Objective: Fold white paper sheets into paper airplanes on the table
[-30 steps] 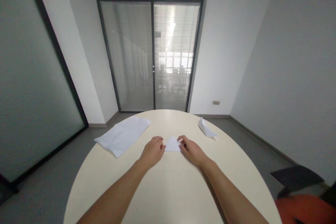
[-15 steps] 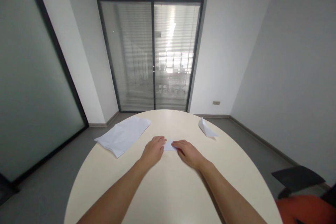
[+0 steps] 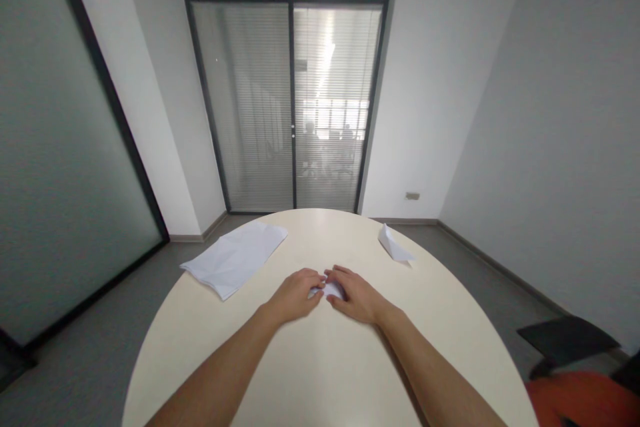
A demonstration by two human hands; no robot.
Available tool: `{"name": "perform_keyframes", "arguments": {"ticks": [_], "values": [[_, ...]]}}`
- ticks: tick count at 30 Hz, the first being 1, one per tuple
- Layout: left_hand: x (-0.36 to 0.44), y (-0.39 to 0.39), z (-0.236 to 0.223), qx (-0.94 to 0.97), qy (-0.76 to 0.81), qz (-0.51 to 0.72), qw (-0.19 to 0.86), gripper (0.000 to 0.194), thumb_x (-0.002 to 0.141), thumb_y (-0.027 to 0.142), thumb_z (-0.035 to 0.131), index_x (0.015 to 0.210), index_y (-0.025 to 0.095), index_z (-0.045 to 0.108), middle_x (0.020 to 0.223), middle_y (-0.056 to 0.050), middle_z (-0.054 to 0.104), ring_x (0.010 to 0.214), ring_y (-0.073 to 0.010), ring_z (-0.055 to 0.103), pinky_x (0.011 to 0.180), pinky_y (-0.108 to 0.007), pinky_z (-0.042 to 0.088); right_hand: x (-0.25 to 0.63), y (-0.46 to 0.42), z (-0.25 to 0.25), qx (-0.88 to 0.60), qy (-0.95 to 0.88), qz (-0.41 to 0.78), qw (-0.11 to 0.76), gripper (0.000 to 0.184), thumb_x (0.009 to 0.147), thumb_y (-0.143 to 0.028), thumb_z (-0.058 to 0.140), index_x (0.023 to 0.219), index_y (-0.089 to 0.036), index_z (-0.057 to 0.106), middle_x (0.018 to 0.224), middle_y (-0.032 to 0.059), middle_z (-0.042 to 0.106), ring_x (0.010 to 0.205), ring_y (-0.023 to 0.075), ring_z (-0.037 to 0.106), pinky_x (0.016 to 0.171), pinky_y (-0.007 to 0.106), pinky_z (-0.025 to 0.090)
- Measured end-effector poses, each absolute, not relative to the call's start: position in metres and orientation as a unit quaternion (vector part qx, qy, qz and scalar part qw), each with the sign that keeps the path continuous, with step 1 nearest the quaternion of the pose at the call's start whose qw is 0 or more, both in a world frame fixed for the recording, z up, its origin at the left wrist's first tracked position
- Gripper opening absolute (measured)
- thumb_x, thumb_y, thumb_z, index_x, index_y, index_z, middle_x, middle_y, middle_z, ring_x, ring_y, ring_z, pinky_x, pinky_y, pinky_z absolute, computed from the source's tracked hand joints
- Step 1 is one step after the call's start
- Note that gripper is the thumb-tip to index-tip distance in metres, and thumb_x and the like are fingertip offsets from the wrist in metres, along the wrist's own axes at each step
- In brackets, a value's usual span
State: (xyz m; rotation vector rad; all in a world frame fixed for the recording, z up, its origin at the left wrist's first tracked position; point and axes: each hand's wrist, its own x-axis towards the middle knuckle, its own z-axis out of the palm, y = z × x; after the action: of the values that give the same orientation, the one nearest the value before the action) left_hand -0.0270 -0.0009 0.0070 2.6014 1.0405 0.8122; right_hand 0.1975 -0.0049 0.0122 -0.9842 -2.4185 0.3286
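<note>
A small folded piece of white paper (image 3: pixel 334 290) lies at the middle of the round cream table (image 3: pixel 320 360), mostly covered by my hands. My left hand (image 3: pixel 299 293) curls round its left side, thumb and fingers closed on the paper. From the right, my right hand (image 3: pixel 354 293) arches over the other side, its thumb at the near edge and its fingers at the far edge. The fingertips of both hands almost meet above the paper. Its exact folds are hidden beneath the fingers.
Several creased white sheets (image 3: pixel 237 257) lie at the table's left edge, a corner overhanging. A folded paper piece (image 3: pixel 395 245) rests at the far right. A black and red chair (image 3: pixel 580 393) stands right of the table. Beyond it are glass doors (image 3: pixel 293 107) with blinds.
My hands have come closer together and slightly nearer to me. Their fingers now bend round the paper, which shows less than before. The other papers have not moved.
</note>
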Motion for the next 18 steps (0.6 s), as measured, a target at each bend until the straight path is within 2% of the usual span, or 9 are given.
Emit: {"name": "perform_keyframes", "arguments": {"ticks": [3, 5, 9, 15, 18], "values": [[-0.027, 0.000, 0.007, 0.888, 0.357, 0.266, 0.115, 0.021, 0.088, 0.021, 0.058, 0.106, 0.020, 0.068, 0.117, -0.007, 0.069, 0.114, -0.0217, 0.059, 0.102, -0.034, 0.046, 0.199, -0.002, 0.007, -0.374, -0.888, 0.129, 0.232, 0.052, 0.091, -0.032, 0.058, 0.140, -0.020, 0.051, 0.145, 0.0116, 0.054, 0.138, 0.0314, 0.043, 0.115, 0.052, 0.035], [-0.027, 0.000, 0.006, 0.887, 0.363, 0.258, 0.117, 0.024, 0.090, 0.022, 0.057, 0.112, 0.020, 0.066, 0.114, -0.007, 0.070, 0.116, -0.0219, 0.058, 0.102, -0.035, 0.045, 0.199, -0.001, 0.006, -0.361, -0.895, 0.129, 0.228, 0.050, 0.094, -0.033, 0.054, 0.143, -0.021, 0.049, 0.147, 0.0096, 0.052, 0.139, 0.0291, 0.042, 0.119, 0.052, 0.030], [-0.026, 0.001, 0.007, 0.887, 0.374, 0.247, 0.111, 0.028, 0.093, 0.025, 0.055, 0.119, 0.022, 0.064, 0.113, -0.006, 0.070, 0.118, -0.0227, 0.057, 0.105, -0.036, 0.043, 0.198, -0.003, 0.013, -0.323, -0.910, 0.129, 0.226, 0.044, 0.099, -0.033, 0.046, 0.143, -0.025, 0.051, 0.146, 0.0064, 0.054, 0.139, 0.0249, 0.044, 0.122, 0.050, 0.024], [-0.026, -0.002, 0.009, 0.886, 0.385, 0.237, 0.101, 0.029, 0.094, 0.027, 0.053, 0.121, 0.023, 0.064, 0.114, -0.006, 0.070, 0.119, -0.0235, 0.058, 0.104, -0.037, 0.043, 0.198, -0.005, 0.018, -0.317, -0.914, 0.126, 0.219, 0.043, 0.101, -0.035, 0.043, 0.142, -0.025, 0.052, 0.148, 0.0072, 0.051, 0.140, 0.0253, 0.043, 0.123, 0.051, 0.024], [-0.027, -0.001, 0.008, 0.883, 0.393, 0.237, 0.097, 0.032, 0.095, 0.027, 0.053, 0.125, 0.023, 0.062, 0.116, -0.006, 0.070, 0.120, -0.0233, 0.057, 0.106, -0.037, 0.042, 0.199, -0.004, 0.019, -0.311, -0.914, 0.133, 0.223, 0.041, 0.102, -0.033, 0.041, 0.140, -0.026, 0.055, 0.146, 0.0063, 0.054, 0.139, 0.0244, 0.044, 0.122, 0.051, 0.024]]}}
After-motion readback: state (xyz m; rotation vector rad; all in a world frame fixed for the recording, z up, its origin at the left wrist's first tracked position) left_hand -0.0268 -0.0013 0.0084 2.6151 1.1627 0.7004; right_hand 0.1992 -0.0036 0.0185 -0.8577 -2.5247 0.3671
